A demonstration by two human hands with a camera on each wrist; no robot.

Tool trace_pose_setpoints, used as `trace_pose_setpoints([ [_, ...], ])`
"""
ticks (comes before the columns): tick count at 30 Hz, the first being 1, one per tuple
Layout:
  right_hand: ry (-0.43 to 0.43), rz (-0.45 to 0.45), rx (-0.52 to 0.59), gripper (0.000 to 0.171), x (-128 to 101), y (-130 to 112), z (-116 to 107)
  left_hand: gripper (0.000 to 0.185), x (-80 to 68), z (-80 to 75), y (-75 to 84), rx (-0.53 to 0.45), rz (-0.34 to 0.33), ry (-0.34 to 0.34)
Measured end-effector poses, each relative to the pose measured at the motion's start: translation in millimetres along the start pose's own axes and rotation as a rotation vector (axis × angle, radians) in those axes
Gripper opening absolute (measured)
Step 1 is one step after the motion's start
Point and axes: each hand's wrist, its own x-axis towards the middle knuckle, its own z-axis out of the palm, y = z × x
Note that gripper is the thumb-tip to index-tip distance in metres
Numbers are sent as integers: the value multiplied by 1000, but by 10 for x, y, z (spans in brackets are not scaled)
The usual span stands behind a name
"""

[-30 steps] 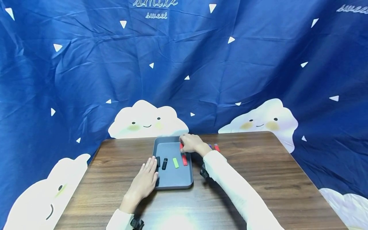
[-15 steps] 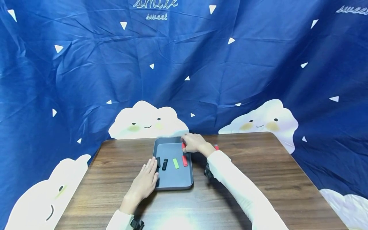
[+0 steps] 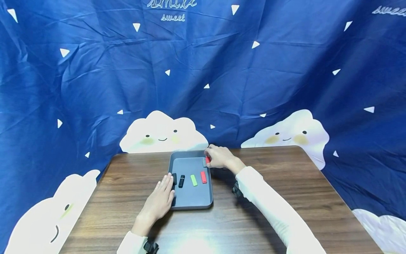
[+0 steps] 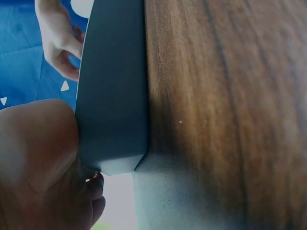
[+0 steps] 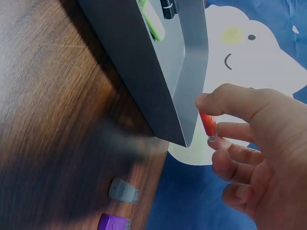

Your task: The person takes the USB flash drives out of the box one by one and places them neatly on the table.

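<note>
You pinch a small red stick (image 5: 207, 125) between the thumb and fingertip of your right hand (image 3: 219, 157), over the far right corner of the tray (image 3: 191, 207). The stick is glossy red, with a clear, greyish end below your fingers; your other fingers curl loosely beneath. Your right arm reaches forward in a white sleeve (image 3: 276, 208), the wrist hanging just outside the tray's right wall.

Your left hand (image 3: 158, 199) lies along the tray's left rim, fingers straight and pointing far, holding nothing. Just by its fingertips, inside the left wall, is a black stick (image 3: 174, 179), partly hidden. To its right, in a row, lie a black stick with a silver band (image 3: 181, 181), a green stick (image 3: 194, 180) and another red stick (image 3: 203, 177).

On the table (image 3: 298, 190), right of the tray, are a grey stick (image 5: 123, 190) and a purple stick (image 5: 112, 222). Beyond hangs a blue backdrop (image 3: 203, 56) with smiling white clouds (image 3: 163, 134); its white lettering reads "smile", cut at the top, then "sweet".
</note>
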Motion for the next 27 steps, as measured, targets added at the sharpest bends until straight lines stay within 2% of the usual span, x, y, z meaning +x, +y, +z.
trace_pose_setpoints([
  [12, 18, 3, -18, 50, -129, 81, -118, 56, 23, -20, 7, 3, 6, 1],
  [20, 31, -31, -22, 45, -193, 130, -147, 56, 13, -25, 5, 6, 8, 0],
  [27, 37, -36, -30, 46, -243, 166, -153, 56, 3, 39, -41, -9, 42, 44],
])
